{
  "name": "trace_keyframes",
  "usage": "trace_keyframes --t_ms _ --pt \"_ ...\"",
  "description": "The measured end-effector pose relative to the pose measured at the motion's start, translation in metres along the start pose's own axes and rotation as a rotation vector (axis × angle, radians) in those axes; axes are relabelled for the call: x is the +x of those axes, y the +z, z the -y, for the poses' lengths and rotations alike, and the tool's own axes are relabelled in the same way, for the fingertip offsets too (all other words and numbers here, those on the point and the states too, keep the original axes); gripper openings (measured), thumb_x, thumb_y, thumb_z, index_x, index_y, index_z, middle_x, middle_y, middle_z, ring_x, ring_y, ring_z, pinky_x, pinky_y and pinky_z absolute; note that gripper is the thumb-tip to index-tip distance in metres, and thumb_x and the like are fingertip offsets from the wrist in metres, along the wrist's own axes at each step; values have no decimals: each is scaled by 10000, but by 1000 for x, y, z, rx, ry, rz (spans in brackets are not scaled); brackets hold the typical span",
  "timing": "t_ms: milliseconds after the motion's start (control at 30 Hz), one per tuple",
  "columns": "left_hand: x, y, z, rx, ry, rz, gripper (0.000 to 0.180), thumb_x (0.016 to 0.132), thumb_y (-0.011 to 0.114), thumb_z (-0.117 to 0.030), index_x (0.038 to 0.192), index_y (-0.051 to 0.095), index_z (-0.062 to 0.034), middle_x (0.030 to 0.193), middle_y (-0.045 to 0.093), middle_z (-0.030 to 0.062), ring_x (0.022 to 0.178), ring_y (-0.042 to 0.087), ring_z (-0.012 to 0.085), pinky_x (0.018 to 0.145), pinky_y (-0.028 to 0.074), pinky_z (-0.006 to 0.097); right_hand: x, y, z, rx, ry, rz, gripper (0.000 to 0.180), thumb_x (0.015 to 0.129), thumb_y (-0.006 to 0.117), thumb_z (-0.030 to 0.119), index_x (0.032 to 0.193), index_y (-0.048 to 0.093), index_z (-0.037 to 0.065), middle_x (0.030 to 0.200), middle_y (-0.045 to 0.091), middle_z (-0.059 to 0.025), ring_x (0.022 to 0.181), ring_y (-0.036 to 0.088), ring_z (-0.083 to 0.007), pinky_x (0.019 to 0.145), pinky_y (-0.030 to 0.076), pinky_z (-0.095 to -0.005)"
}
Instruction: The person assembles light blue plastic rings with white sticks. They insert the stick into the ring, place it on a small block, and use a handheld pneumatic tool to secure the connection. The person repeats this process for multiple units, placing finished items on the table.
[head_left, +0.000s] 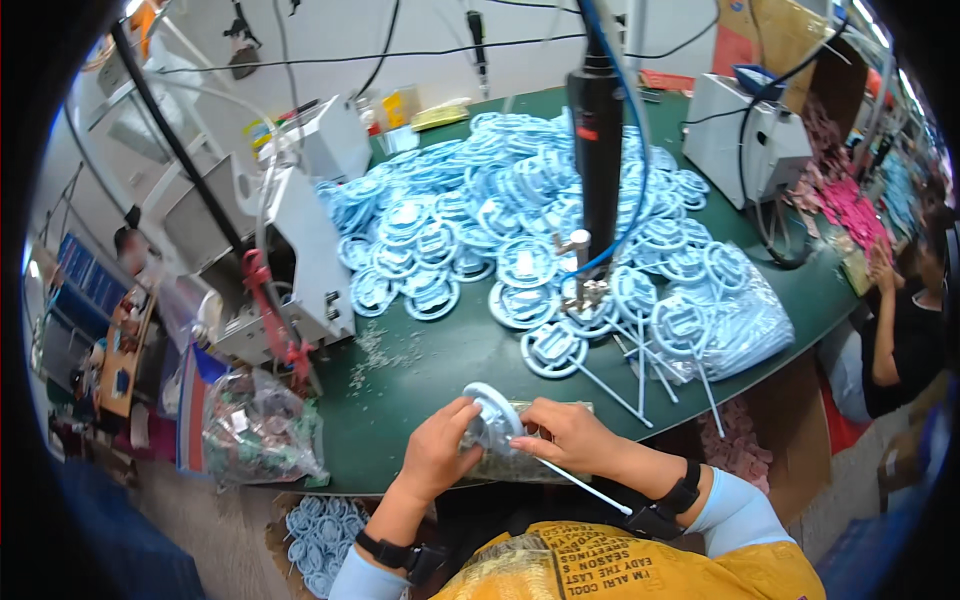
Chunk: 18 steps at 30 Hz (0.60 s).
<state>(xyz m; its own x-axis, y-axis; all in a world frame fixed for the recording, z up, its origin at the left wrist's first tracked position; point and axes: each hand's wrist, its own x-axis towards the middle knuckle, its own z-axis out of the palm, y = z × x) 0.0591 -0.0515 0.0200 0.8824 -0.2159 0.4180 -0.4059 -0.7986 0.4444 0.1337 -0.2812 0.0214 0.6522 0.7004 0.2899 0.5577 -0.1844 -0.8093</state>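
Observation:
Near the table's front edge I hold a light-blue round plastic part (492, 418), its ring tilted up on edge. My left hand (437, 450) is closed on the ring's left side, fingers curled over the rim. On the other side, my right hand (567, 436) pinches the ring's lower right edge. A thin white rod (590, 487) slants from the part toward my right wrist. Just beyond my hands, several similar round parts with rods (612, 390) lie fanned out. Part of the held piece is hidden by my fingers.
A large heap of light-blue round parts (430, 165) covers the green table (420, 350). A black cylindrical tool (597, 150) stands or hangs over it. White machines flank the heap, left (310, 260) and right (745, 140). A clear bag (750, 320) lies right; another person (890, 320) sits beyond.

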Motion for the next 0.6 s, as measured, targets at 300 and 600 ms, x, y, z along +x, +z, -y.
trace_keyframes --t_ms 300,600 --pt "5 -15 -15 -55 -111 354 654 629 810 -160 1231 565 -91 1037 583 102 962 577 304 821 498 400 -17 -31 -77 -703 227 -300 256 789 748 262 875 623 56 854 571 -106 735 629 -327 619 519 -414" --pt "1 -36 -5 -27 -149 427 622 645 791 -141 1227 576 -109 1057 563 102 1006 537 312 873 459 403 -5 -64 -75 -179 226 -295 119 861 666 108 942 674 21 820 589 -94 691 582 -226 625 448 -337"
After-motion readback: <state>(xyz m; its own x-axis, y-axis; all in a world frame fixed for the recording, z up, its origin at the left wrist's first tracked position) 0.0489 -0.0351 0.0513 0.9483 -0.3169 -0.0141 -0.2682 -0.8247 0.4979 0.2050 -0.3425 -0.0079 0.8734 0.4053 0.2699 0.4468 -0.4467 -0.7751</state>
